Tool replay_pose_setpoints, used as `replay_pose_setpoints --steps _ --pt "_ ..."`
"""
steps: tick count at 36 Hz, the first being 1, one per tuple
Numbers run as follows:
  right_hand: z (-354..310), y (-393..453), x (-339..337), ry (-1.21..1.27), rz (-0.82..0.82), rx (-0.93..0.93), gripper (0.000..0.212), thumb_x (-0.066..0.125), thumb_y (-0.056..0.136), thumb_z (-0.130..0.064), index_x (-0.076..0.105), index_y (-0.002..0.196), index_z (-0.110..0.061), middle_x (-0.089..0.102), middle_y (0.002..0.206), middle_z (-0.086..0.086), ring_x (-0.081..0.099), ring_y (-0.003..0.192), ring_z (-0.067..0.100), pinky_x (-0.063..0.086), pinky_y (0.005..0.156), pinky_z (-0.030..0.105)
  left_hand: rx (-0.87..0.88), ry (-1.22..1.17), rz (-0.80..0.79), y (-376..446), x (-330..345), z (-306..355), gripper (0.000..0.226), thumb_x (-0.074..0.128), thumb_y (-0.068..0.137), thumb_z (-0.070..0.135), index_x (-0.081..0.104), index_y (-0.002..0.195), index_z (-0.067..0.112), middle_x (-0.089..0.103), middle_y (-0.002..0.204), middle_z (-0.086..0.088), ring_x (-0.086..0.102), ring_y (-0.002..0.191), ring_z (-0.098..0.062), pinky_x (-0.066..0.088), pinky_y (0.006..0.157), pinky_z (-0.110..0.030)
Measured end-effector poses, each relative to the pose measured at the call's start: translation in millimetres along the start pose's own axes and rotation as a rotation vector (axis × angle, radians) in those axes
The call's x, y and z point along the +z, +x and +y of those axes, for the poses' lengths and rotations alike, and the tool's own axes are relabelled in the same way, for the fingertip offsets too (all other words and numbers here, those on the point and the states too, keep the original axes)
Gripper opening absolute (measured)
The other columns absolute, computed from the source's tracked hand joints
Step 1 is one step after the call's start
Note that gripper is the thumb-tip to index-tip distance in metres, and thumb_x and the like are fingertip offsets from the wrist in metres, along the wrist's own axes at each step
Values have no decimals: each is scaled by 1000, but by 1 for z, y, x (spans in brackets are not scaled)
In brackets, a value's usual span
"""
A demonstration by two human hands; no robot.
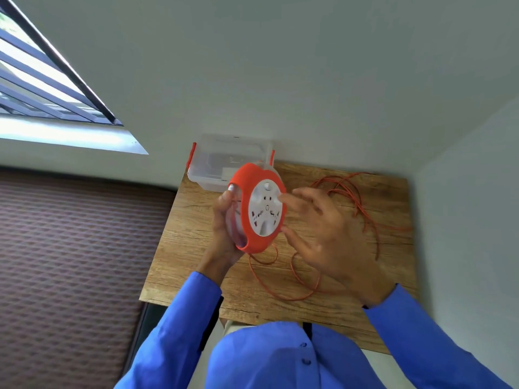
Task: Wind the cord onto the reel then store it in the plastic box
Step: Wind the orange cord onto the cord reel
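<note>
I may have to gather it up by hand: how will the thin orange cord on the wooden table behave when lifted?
The thin orange cord lies in loose overlapping loops, so it will probably hang limp and may tangle. It looks light for its length. One end runs under the orange-and-white reel gripped by the left hand, so pulling likely tugs the reel.

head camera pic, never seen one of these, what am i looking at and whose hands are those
This is one picture from a camera worn on a person's head, looking forward and down, so the blue sleeves and hands are the wearer's own. No robot is involved.

The left hand grips an orange and white cord reel from behind, lifted above a wooden table. The right hand is open, its fingertips at the reel's white socket face.

Most of the orange cord lies loose in loops on the table. A clear plastic box with orange latches stands at the table's far edge, against the wall.
</note>
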State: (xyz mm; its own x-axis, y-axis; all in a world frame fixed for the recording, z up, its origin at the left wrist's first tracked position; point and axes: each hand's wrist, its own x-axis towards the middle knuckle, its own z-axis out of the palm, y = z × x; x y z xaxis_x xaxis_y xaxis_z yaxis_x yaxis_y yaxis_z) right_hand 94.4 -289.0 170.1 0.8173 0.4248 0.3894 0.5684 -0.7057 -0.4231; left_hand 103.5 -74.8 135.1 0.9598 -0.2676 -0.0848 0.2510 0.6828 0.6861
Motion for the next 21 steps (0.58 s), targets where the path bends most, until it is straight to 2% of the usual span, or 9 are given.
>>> replay_pose_setpoints --steps 2,5,10,13,16,18,21 --pt "0 3 0 -36 -41 -62 59 74 96 -40 58 151 -25 59 143 7 67 104 19 62 78 38 -1 8 -54 0 -1 -1 74 56 100 68 60 154 17 69 144 -15 67 130 -31 61 101 -48" --pt "-9 9 5 -14 -74 -42 59 69 98 -47 56 153 -28 62 139 7 67 103 23 60 81 43 -25 -22 -103 1 -3 -2 73 53 103 66 56 156 15 68 145 -15 67 132 -31 60 102 -48" --pt "-17 17 13 -10 -137 3 64 65 98 -45 45 159 -35 66 134 5 65 112 22 61 83 39 -30 -51 -112 2 -1 -7 73 54 103 64 57 155 13 69 142 -17 68 130 -32 60 101 -46" --pt "-14 20 15 30 -163 9 64 65 97 -45 43 157 -38 66 132 3 69 104 20 63 74 37 -31 -59 -94 0 1 -6 71 55 101 65 62 151 14 72 138 -15 70 127 -30 62 98 -44" --pt "-12 22 18 37 -145 14 65 71 91 -48 50 152 -35 72 122 2 74 90 21 62 67 36 -44 -52 -60 -2 3 -4 69 59 99 66 68 144 14 75 132 -14 74 121 -28 63 94 -41" --pt "-14 22 19 83 -114 107 67 70 87 -58 57 148 -32 78 111 0 74 82 17 61 67 34 -36 -36 -53 -3 3 -4 68 60 99 66 69 144 15 76 130 -13 74 120 -28 63 94 -41" --pt "-23 23 21 385 -72 435 64 70 82 -70 65 134 -32 81 89 -8 72 65 2 60 62 26 -95 -4 35 -4 9 -4 76 74 86 71 74 137 15 77 127 -17 76 116 -31 64 93 -41"
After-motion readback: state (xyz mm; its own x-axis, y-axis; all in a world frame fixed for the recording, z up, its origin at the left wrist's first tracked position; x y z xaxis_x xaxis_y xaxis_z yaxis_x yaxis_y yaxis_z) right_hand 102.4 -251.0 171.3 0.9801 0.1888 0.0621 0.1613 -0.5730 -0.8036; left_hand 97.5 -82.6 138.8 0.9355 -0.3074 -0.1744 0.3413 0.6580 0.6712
